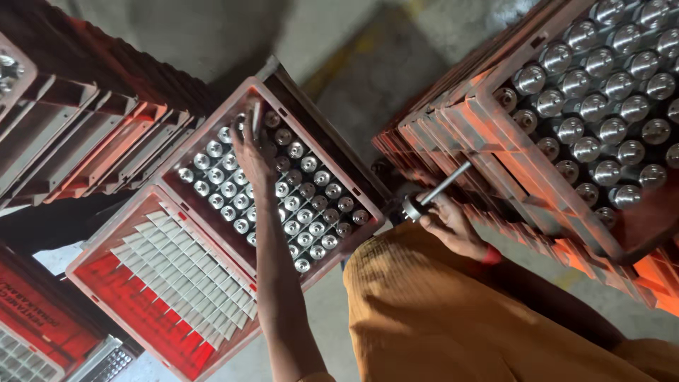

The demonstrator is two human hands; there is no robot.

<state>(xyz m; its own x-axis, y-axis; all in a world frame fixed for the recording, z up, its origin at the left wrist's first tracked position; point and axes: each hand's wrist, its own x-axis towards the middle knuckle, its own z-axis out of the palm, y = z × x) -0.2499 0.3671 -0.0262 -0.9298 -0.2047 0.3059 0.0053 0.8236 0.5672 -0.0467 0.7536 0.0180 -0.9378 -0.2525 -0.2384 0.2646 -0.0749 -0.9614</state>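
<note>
Largest in our view are the red plastic crates. A stack of them [495, 141] rises at the right, its top crate packed with upright silver tubes [601, 106], more than thirty visible, too many cut off by the edge to count fully. Another row of crates [85, 134] leans at the upper left.

Between them we see two open crates side by side. The nearer one [127, 283] holds a white divider grid [191, 269] and shows no tubes. The farther crate [318, 148] carries roughly forty silver tubes [311, 205] standing in rows, caps up.

Our orange garment [438, 311] fills the lower right.

Our left hand [253, 152] reaches over the farther crate, fingers closed around one tube [256, 117] at the crate's far corner. Our right hand [449, 223] is clenched on one more silver tube [435, 192], held slanted in the air just beside the right stack, its cap end toward us.
</note>
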